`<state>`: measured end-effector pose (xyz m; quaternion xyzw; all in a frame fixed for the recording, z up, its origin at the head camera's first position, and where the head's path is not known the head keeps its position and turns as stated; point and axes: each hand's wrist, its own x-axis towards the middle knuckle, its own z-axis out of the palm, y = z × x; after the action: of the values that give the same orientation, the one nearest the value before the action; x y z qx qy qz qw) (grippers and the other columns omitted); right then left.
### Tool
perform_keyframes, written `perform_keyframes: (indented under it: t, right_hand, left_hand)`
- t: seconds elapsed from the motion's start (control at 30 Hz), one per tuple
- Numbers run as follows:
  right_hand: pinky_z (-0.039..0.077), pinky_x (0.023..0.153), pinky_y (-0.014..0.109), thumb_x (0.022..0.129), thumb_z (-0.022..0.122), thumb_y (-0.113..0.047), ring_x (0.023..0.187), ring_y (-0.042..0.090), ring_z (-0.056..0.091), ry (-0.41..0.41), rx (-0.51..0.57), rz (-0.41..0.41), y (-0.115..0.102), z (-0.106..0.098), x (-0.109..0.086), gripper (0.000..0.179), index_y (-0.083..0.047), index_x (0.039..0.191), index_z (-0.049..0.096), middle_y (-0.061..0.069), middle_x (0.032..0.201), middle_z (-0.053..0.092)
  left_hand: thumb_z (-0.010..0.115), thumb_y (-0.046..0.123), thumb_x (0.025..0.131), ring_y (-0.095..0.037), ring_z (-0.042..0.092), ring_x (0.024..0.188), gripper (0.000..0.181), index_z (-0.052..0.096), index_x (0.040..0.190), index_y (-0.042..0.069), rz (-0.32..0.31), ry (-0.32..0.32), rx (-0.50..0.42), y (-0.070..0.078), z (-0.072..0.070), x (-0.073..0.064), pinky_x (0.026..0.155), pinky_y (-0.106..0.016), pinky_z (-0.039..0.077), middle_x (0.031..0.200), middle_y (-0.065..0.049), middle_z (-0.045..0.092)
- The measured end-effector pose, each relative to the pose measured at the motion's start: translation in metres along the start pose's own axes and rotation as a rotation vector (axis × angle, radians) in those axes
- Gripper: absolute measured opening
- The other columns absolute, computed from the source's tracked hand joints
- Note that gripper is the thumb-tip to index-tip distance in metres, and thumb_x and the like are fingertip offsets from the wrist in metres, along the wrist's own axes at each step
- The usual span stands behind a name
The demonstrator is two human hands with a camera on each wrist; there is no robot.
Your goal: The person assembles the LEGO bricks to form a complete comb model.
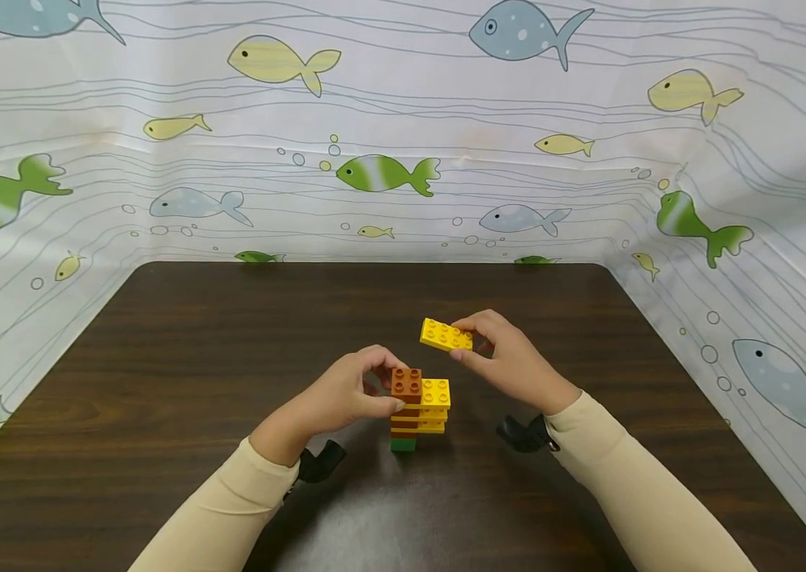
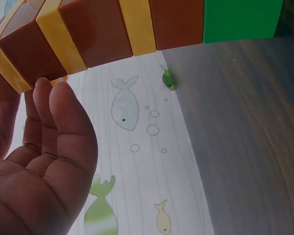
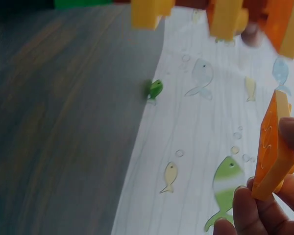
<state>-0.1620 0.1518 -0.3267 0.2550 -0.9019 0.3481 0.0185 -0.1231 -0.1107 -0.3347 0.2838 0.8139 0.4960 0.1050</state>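
Note:
A tower of toy building bricks (image 1: pixel 406 389) stands upright on the table, a green brick (image 1: pixel 403 445) at its base and brown bricks alternating with thin yellow plates above. The yellow plates (image 1: pixel 435 392) jut out to the right. My left hand (image 1: pixel 345 389) grips the tower near its top, thumb in front and fingers behind; the left wrist view shows its fingertips (image 2: pixel 61 90) at the brown and yellow layers. To the right and above the tower, my right hand (image 1: pixel 510 357) pinches a loose yellow plate brick (image 1: pixel 445 335) by its right end, studs up.
The dark wooden table (image 1: pixel 160 381) extends around the tower. A white cloth printed with fish (image 1: pixel 403 103) rises behind the table and along both sides. Black wrist devices (image 1: pixel 524 434) hang below both sleeves.

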Motion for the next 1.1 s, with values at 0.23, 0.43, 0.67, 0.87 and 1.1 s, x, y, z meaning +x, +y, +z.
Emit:
perform_keyframes:
  t: [0.23,0.43,0.67,0.87,1.1]
  right_hand:
    - [0.048,0.082,0.038,0.088,0.071,-0.02,0.096,0.019,0.052,0.006,0.013,-0.068,-0.014,-0.001,-0.01,0.039,-0.008,0.124,0.061,0.004,0.117,0.056]
    - [0.049,0.082,0.034,0.086,0.073,-0.017,0.098,0.014,0.051,-0.003,0.018,-0.146,-0.029,-0.001,-0.018,0.038,-0.009,0.122,0.061,0.0,0.114,0.056]
    - [0.049,0.081,0.031,0.085,0.074,-0.014,0.097,0.012,0.052,-0.017,0.013,-0.205,-0.037,0.0,-0.021,0.037,-0.009,0.119,0.061,-0.001,0.112,0.055]
    - [0.049,0.081,0.03,0.085,0.074,-0.013,0.097,0.012,0.051,-0.048,0.006,-0.216,-0.042,0.0,-0.023,0.036,-0.009,0.119,0.062,-0.002,0.112,0.054]
    - [0.048,0.079,0.027,0.086,0.073,-0.014,0.093,0.011,0.049,-0.067,-0.009,-0.242,-0.047,0.002,-0.024,0.034,-0.01,0.118,0.062,-0.002,0.11,0.054]
  left_hand:
    - [0.069,0.009,0.084,-0.025,0.052,0.091,0.029,0.058,0.11,0.001,-0.002,-0.001,-0.004,0.001,0.0,0.0,0.078,-0.031,0.052,0.097,-0.006,0.055]
    - [0.07,0.009,0.084,-0.024,0.051,0.091,0.029,0.057,0.109,0.001,-0.005,0.007,0.009,0.002,0.0,-0.001,0.077,-0.029,0.051,0.096,-0.005,0.055]
    - [0.071,0.01,0.084,-0.022,0.052,0.09,0.03,0.057,0.109,0.0,-0.005,0.011,0.019,0.002,0.001,-0.001,0.078,-0.028,0.051,0.096,-0.005,0.054]
    - [0.071,0.01,0.084,-0.022,0.052,0.091,0.029,0.056,0.106,0.001,-0.012,0.002,0.003,0.002,0.0,-0.001,0.078,-0.028,0.052,0.096,-0.006,0.052]
    - [0.07,0.011,0.084,-0.023,0.052,0.09,0.028,0.055,0.105,0.001,-0.021,-0.002,-0.004,0.001,0.0,-0.001,0.078,-0.029,0.052,0.095,-0.006,0.052]
